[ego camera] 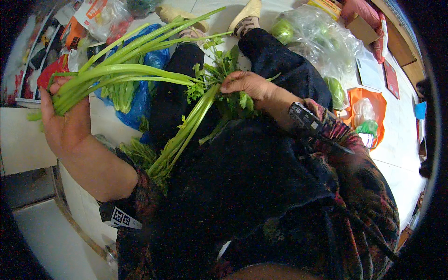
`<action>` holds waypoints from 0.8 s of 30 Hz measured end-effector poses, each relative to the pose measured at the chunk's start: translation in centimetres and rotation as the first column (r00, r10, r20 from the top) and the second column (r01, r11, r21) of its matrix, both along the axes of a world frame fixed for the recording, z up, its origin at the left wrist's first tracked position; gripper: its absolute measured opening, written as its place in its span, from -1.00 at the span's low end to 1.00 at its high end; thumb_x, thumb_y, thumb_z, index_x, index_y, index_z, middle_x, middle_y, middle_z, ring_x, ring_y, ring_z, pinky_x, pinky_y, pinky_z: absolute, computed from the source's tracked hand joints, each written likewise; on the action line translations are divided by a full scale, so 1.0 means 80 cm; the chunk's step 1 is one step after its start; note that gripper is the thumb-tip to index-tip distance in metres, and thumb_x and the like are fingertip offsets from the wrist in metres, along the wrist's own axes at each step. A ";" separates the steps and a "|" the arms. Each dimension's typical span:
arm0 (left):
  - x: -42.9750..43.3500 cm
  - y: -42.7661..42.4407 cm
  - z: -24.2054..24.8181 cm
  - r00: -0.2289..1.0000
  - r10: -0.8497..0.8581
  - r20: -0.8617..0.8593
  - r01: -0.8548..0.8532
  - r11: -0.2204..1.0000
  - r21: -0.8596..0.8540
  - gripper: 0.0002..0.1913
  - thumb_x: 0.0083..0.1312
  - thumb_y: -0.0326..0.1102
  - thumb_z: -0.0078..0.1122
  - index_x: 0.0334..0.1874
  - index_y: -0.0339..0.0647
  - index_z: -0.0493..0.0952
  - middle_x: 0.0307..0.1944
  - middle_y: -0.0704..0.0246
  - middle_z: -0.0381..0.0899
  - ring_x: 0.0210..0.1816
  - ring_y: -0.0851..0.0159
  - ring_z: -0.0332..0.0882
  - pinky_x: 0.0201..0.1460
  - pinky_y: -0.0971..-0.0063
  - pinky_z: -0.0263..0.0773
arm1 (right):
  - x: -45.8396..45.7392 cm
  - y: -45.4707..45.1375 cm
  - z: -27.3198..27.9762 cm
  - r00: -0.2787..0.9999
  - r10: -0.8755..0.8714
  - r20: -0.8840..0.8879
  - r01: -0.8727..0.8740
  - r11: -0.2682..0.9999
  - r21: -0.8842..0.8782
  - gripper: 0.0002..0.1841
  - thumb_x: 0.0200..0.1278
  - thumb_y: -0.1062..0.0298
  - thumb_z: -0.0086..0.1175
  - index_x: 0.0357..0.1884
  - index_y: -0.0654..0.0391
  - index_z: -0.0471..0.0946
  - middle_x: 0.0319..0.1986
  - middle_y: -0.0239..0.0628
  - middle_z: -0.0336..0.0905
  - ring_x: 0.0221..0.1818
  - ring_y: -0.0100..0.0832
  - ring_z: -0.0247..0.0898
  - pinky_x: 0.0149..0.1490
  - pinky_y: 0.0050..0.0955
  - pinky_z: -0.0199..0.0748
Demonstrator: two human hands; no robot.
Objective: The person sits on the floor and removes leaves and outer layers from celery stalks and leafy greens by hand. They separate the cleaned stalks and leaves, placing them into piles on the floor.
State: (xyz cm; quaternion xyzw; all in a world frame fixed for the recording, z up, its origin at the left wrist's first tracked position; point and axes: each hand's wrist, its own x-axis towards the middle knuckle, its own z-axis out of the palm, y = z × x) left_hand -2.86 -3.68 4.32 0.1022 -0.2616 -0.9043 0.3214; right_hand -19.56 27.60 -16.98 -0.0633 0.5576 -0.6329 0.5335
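My left hand (68,122) is wrapped around the lower ends of several green celery stalks (136,71), raised at the left with their tops fanning out over my legs. My right hand (246,85) pinches thin celery stems and leaves (224,64) between thumb and fingers, above my lap. From those fingertips, a thinner bunch of celery stems (187,134) slants down to the left across my dark apron (224,168). Some leaves beneath the right hand are partly hidden by it.
A blue plastic bag (154,59) with pale green stalks (120,92) lies on the floor at left. Clear plastic bags (325,38) hold round green vegetables at right. Nearby are an orange bag (379,105) and a lit phone (365,139). A white drawer front (26,140) stands at left.
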 end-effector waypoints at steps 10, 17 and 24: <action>-0.009 0.020 0.007 0.999 0.000 0.041 0.000 1.000 -0.005 -0.82 0.35 -0.32 0.10 -0.35 -0.27 0.40 -0.43 0.32 0.40 -0.23 0.22 0.37 0.02 0.21 0.33 | -0.023 -0.023 0.067 0.685 0.160 -0.710 -0.318 0.943 -0.094 -0.52 0.01 0.28 0.35 0.06 0.07 0.59 -0.06 -0.28 0.61 -0.02 -0.43 0.47 0.13 -0.46 0.37; -0.009 0.010 0.006 0.999 -0.031 0.026 0.030 0.999 0.023 -0.84 0.35 -0.34 0.10 -0.33 -0.28 0.41 -0.45 0.33 0.40 -0.25 0.24 0.38 -0.04 0.28 0.35 | -0.016 -0.037 0.056 0.463 0.096 -0.881 -0.294 0.955 -0.050 -0.78 0.06 0.31 0.30 -0.22 0.09 0.67 -0.32 -0.28 0.64 -0.28 -0.48 0.51 -0.13 -0.45 0.46; -0.003 -0.011 -0.008 0.993 0.056 0.101 -0.058 0.998 0.022 -0.83 0.38 -0.32 0.07 -0.32 -0.28 0.40 -0.44 0.33 0.39 -0.26 0.24 0.37 -0.07 0.30 0.35 | -0.022 -0.009 0.049 0.635 0.065 -0.770 -0.184 0.980 -0.070 -0.82 0.16 0.28 0.20 -0.26 0.15 0.62 -0.40 -0.35 0.61 -0.27 -0.50 0.48 -0.12 -0.47 0.43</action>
